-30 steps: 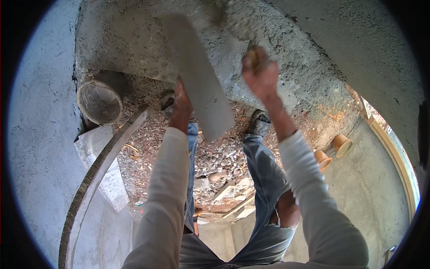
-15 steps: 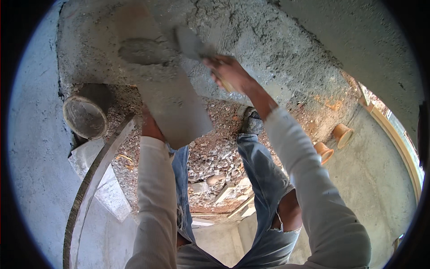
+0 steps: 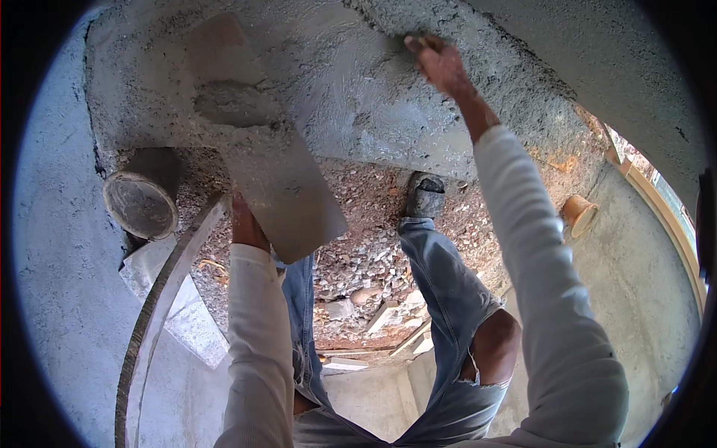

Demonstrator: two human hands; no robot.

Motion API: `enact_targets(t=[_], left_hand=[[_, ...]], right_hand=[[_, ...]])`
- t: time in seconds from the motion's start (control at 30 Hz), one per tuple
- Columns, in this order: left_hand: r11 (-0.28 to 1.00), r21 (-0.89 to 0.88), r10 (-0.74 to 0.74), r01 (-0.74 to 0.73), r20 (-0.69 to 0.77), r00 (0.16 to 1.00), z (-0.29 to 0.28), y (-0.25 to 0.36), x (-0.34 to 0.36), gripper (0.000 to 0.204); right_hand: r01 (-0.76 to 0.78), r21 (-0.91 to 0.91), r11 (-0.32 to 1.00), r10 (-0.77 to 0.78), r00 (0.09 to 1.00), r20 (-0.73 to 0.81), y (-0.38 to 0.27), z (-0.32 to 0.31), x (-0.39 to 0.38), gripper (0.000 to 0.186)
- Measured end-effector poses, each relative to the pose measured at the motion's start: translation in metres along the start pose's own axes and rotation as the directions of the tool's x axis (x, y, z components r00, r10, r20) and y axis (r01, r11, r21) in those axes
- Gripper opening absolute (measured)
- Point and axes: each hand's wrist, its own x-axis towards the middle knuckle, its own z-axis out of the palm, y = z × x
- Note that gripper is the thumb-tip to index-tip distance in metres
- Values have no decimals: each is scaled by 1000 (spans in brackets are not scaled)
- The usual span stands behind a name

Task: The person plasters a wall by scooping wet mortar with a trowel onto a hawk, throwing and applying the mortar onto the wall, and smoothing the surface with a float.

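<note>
My left hand [image 3: 243, 216] is under a long flat mortar board [image 3: 299, 196], holding it up from below; its fingers are hidden by the board. A lump of wet grey mortar [image 3: 233, 103] lies on the board's far part. Up and to the right, my right hand [image 3: 444, 69] is closed around a trowel [image 3: 396, 54], whose blade is blurred and partly lost against the grey. The trowel is at the wet mortar surface [image 3: 351, 97], which is smooth in the middle and rougher toward the upper right.
A grey round pipe end [image 3: 142, 200] juts out at left, beside a curved strip [image 3: 160, 299] and pale slabs [image 3: 196, 328]. My shoe [image 3: 427, 196] stands on rubble [image 3: 366, 257]. An orange-brown pipe stub [image 3: 579, 215] projects at right, near a wooden edge board [image 3: 657, 224].
My right hand has moved up and right with the trowel, away from the mortar board and onto the surface. The board has shifted slightly toward me; the mortar lump remains on it.
</note>
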Motion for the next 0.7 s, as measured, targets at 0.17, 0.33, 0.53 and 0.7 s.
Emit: enact_targets(t=[0.17,0.33,0.53,0.7], left_hand=[[998,-62,1,1,36,999,33,-15,-1,44],[983,-183,20,-14,36,999,99,-15,-56,44],[943,-332,51,-26,67,996,193,7,-149,44],[905,-423,112,-53,115,987,266,26,-240,45]], right_hand=[[427,-376,823,-494,864,-101,28,-22,-11,38],[211,-364,907,-258,962,-85,-100,-55,-150,31],[-106,381,918,5,966,257,-214,-99,-366,29],[-628,611,482,-8,695,719,-253,-155,-477,34]])
